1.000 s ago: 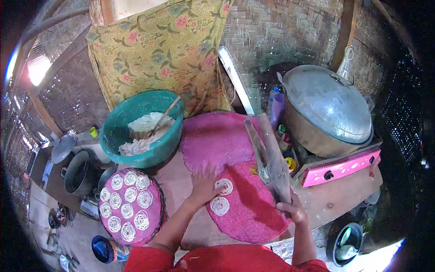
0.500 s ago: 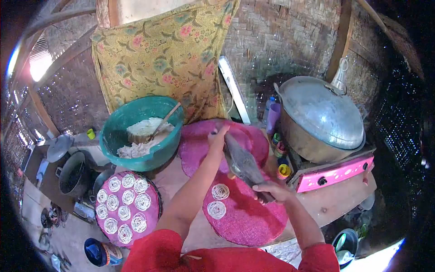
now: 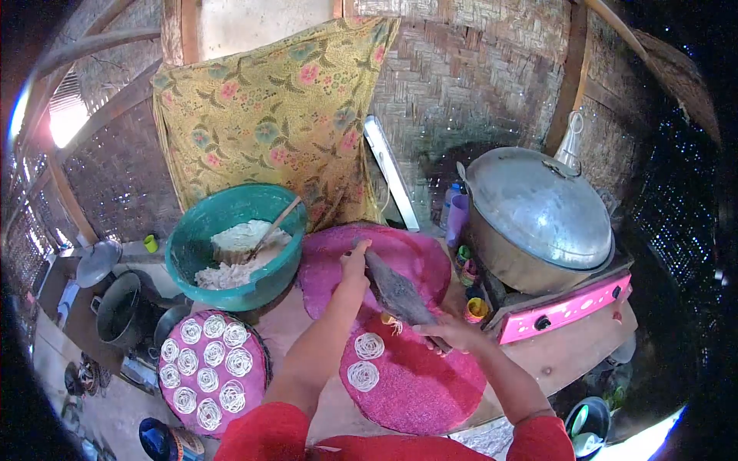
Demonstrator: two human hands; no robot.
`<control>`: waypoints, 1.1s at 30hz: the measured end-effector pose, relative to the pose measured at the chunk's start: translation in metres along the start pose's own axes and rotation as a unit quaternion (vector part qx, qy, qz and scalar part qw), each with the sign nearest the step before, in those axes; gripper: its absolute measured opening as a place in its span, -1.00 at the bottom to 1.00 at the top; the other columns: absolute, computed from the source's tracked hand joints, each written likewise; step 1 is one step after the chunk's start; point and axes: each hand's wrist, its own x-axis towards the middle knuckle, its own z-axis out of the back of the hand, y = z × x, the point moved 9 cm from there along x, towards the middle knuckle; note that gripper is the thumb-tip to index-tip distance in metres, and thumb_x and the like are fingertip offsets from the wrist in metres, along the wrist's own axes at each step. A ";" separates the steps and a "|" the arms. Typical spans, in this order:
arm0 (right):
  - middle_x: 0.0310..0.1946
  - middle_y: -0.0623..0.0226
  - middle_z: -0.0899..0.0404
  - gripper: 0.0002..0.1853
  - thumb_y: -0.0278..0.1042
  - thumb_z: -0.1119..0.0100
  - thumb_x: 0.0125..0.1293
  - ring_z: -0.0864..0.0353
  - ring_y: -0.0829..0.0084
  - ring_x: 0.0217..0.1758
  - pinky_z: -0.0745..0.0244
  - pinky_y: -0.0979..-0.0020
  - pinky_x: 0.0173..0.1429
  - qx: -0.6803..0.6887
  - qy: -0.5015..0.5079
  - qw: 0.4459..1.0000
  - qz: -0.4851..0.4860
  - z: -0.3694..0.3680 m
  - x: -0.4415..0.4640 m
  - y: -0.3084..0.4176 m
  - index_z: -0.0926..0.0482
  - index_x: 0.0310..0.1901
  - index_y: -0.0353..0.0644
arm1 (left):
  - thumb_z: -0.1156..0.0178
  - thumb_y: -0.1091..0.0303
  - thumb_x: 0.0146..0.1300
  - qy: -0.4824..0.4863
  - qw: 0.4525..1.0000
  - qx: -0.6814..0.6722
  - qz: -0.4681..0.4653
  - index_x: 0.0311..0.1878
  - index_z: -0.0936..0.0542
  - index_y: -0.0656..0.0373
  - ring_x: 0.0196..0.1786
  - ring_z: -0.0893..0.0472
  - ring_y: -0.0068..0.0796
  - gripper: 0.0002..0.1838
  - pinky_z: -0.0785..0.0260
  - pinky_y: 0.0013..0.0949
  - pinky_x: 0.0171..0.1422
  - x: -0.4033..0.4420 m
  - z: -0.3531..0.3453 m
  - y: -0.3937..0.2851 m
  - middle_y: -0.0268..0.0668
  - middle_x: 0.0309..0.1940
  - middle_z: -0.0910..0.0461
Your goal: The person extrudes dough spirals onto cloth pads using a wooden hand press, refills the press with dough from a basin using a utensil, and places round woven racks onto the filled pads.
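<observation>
Both my hands grip a dark wooden noodle press [image 3: 398,290] held slantwise above a round pink mat [image 3: 430,392]. My left hand [image 3: 354,261] is closed round its far end, and my right hand [image 3: 451,333] round the near end. Pale dough strands [image 3: 392,321] hang from the underside of the press; the rest of that side is hidden. Two white noodle nests [image 3: 369,346] lie on the mat's left part. Behind it, more pink mats [image 3: 323,269] lie on the table, partly under my left hand.
On the left, a pink round mat [image 3: 257,361] carries several white noodle nests. Beyond it stands a green basin [image 3: 184,265] of dough with a wooden-handled utensil. A large lidded pot [image 3: 507,250] sits on a pink-fronted stove [image 3: 565,307] at right, beside small cups [image 3: 476,310].
Dough strands now show below the press, where only a small yellowish bit showed before. My view has tilted up slightly, so everything sits lower. Both hands keep hold of the press.
</observation>
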 end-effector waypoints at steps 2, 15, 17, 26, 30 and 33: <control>-0.66 0.41 -0.44 -0.49 0.21 -0.24 0.07 -0.41 0.56 -0.68 -0.30 0.51 -0.59 -0.008 0.001 1.000 0.004 -0.002 -0.017 0.012 -0.49 -0.53 -0.17 | -0.45 0.17 -0.16 0.080 0.996 -0.002 0.048 -0.29 -0.38 0.15 -0.34 -0.45 -0.38 -0.52 -0.38 -0.11 -0.33 0.006 -0.005 0.007 -0.31 -0.39 -0.41; -0.65 0.46 -0.43 -0.54 0.16 -0.30 0.07 -0.38 0.60 -0.68 -0.22 0.55 -0.60 -0.047 -0.051 0.997 0.037 0.021 -0.004 0.005 -0.49 -0.48 -0.14 | -0.45 0.14 -0.17 0.033 0.999 0.018 -0.019 0.03 -0.29 0.22 -0.21 -0.48 -0.29 -0.27 -0.40 -0.08 -0.19 -0.023 -0.019 -0.027 -0.20 -0.20 -0.42; -0.65 0.45 -0.42 -0.53 0.17 -0.29 0.06 -0.37 0.58 -0.68 -0.23 0.52 -0.59 -0.025 -0.024 0.999 0.021 0.014 -0.006 0.000 -0.49 -0.49 -0.14 | -0.44 0.15 -0.15 0.036 0.999 0.018 -0.015 0.01 -0.29 0.22 -0.24 -0.48 -0.30 -0.30 -0.40 -0.10 -0.22 -0.022 -0.016 -0.025 -0.21 -0.22 -0.42; -0.70 0.47 -0.39 -0.57 0.10 -0.30 0.08 -0.37 0.60 -0.68 -0.21 0.52 -0.59 -0.065 -0.078 0.995 0.026 0.045 -0.010 -0.039 -0.49 -0.53 -0.14 | -0.38 0.25 -0.01 0.084 0.996 -0.015 0.022 -0.30 -0.40 0.09 -0.48 -0.44 -0.40 -0.66 -0.35 -0.16 -0.44 -0.026 -0.031 0.022 -0.37 -0.50 -0.39; -0.68 0.47 -0.40 -0.59 0.05 -0.31 0.08 -0.37 0.61 -0.67 -0.21 0.54 -0.59 -0.040 -0.102 0.994 0.017 0.047 -0.026 -0.033 -0.48 -0.51 -0.16 | -0.19 -0.01 0.16 0.190 0.979 -0.013 0.074 -0.24 -0.48 0.06 -0.47 -0.42 -0.40 -0.67 -0.33 -0.28 -0.33 -0.041 -0.053 0.032 -0.38 -0.49 -0.40; -0.65 0.47 -0.41 -0.61 0.02 -0.33 0.08 -0.37 0.62 -0.67 -0.21 0.55 -0.60 -0.007 -0.133 0.991 0.032 0.054 -0.032 -0.036 -0.47 -0.49 -0.16 | 0.05 -0.21 0.25 0.269 0.952 0.092 0.116 -0.20 -0.49 0.04 -0.37 -0.48 -0.41 -0.52 -0.33 -0.29 -0.13 -0.012 -0.029 0.058 -0.38 -0.43 -0.48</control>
